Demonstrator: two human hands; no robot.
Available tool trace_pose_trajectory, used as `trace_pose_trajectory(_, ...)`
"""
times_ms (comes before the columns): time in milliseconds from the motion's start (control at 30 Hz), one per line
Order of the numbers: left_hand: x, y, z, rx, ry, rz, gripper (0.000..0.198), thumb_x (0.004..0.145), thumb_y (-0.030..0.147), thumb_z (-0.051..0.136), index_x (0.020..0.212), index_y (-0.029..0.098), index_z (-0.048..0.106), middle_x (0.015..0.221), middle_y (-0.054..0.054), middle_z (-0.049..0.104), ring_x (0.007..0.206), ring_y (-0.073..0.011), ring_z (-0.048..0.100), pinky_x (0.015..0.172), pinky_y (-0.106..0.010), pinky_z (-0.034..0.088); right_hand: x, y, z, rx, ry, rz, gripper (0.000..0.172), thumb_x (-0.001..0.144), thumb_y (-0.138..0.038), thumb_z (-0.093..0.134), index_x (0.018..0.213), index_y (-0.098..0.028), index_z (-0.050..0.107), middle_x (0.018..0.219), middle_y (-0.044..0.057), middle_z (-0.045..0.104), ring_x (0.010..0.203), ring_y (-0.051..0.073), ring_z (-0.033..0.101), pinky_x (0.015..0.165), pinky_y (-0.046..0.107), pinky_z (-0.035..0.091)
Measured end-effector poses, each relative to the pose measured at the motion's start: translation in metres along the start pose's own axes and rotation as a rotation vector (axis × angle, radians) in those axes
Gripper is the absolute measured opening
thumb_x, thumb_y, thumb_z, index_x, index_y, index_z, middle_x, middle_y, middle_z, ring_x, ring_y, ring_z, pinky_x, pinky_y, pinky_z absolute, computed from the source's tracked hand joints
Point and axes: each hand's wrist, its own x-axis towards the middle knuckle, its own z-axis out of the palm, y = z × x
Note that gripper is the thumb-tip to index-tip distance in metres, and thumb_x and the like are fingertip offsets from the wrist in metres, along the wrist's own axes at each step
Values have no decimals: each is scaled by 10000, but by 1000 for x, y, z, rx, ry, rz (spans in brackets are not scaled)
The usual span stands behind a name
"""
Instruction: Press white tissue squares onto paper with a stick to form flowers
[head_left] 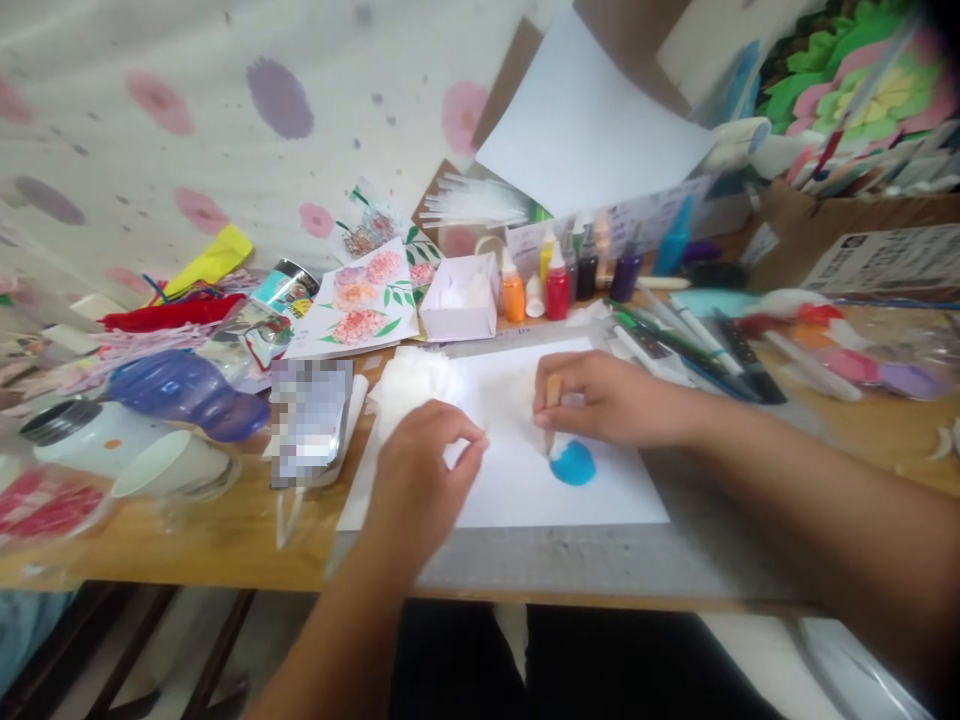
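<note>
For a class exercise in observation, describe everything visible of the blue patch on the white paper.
The blue patch is bright, fairly even in colour and roughly round, with a broken upper-left edge. It looks like paint; wet or dry cannot be told. It lies flat on the white paper, toward the lower right. The right hand, holding a small tan piece, is just beyond it; something pale meets its upper-left edge, too blurred to identify.

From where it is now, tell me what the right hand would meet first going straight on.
Heading left, the right hand would probably meet the white fluffy wad first, though depth is unclear, so it might just pass over.
</note>
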Motion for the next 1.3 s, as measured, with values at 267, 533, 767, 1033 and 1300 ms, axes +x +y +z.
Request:
trace_pose_trajectory(267, -17, 34, 36, -83, -137, -83, 133, 803, 110, 572, 753, 224, 618, 880, 4, 659, 801, -171, 601, 707, -316, 485, 1, -3, 0, -27, 30, 19, 164, 798, -176, 611, 650, -159, 680, 761, 22, 609, 692, 125, 572, 659, 256, 430)
trace_pose_trajectory(533, -18, 35, 42, -84, -109, 13, 136, 800, 104, 615, 760, 229, 649, 862, 0, 681, 832, -198, 578, 759, -371, 496, 0, -12, -1, 103, 188, 92, 167, 800, -168, 609, 638, -155, 646, 760, 19, 639, 733, 134, 595, 705, 262, 438)
trace_pose_trajectory(767, -17, 34, 43, -110, -113, 38, 136, 795, 98, 639, 764, 229, 664, 866, 14, 698, 839, -196, 576, 762, -364, 495, 2, -21, 8, -55, 51, 131, 162, 786, -130, 606, 632, -138, 656, 732, 20, 593, 692, 129, 546, 640, 251, 378)
trace_pose_trajectory(1033, -16, 33, 44, -132, -100, 18, 117, 795, 122, 635, 765, 234, 654, 834, 14, 688, 820, -192, 578, 751, -363, 490, 4, -19, 10, -143, -4, 115, 155, 789, -154, 574, 644, -151, 631, 731, 15, 580, 678, 124, 523, 627, 247, 346)
trace_pose_trajectory(1300, -14, 33, 45, -125, -115, -32, 115, 784, 119, 597, 751, 221, 636, 840, -13, 649, 805, -191, 592, 738, -363, 503, 4, -20, 6, -192, -48, 63, 189, 788, -130, 548, 603, -156, 572, 732, 15, 557, 657, 122, 503, 634, 261, 342)
